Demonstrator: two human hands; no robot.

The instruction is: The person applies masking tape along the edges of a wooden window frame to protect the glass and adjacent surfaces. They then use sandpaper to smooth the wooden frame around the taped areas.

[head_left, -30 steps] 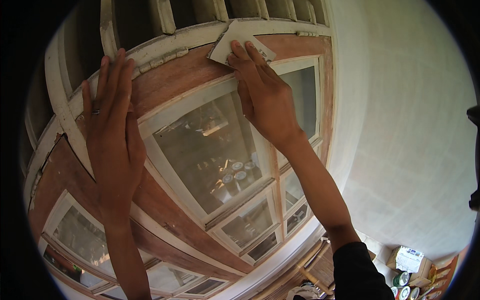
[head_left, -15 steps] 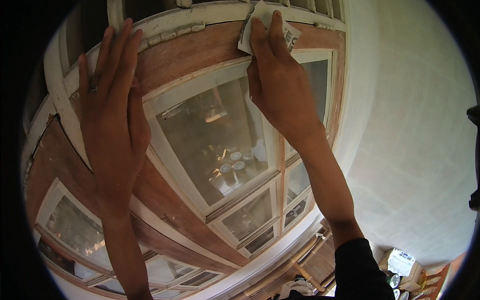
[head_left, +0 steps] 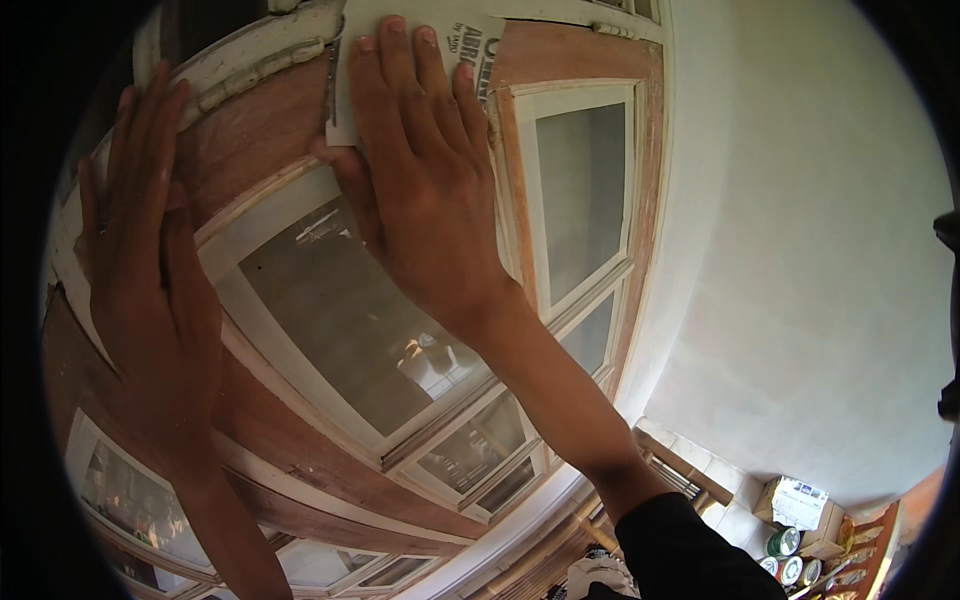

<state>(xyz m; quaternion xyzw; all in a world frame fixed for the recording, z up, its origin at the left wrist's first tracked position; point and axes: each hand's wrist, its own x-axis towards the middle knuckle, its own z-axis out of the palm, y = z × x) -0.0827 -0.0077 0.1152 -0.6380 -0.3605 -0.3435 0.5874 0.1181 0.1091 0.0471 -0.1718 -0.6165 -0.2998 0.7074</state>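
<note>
My right hand (head_left: 430,190) lies with its fingers stretched over a sheet of sandpaper (head_left: 466,42), holding it against the top rail (head_left: 255,125) of a wooden window sash. The sheet's printed backing faces me; its thumb-side corner hangs by my thumb. Flat and empty, my left hand (head_left: 155,300) rests at the upper left on the pale frame beside the sash, fingers extended. Beneath the rail is a large glass pane (head_left: 320,310) with pale borders. Bare reddish-brown wood shows on the rail, while old whitish paint covers the outer frame (head_left: 235,75).
A pale wall (head_left: 800,250) stands to the right of the window. Low at the bottom right are a cardboard box (head_left: 825,530), several paint cans (head_left: 785,542) and a bamboo piece of furniture (head_left: 570,530). More glazed sashes (head_left: 140,490) continue at the lower left.
My right hand and the sandpaper have moved left along the top rail, and the fingers now lie flatter. The whole view has shifted, so my left hand appears farther left.
</note>
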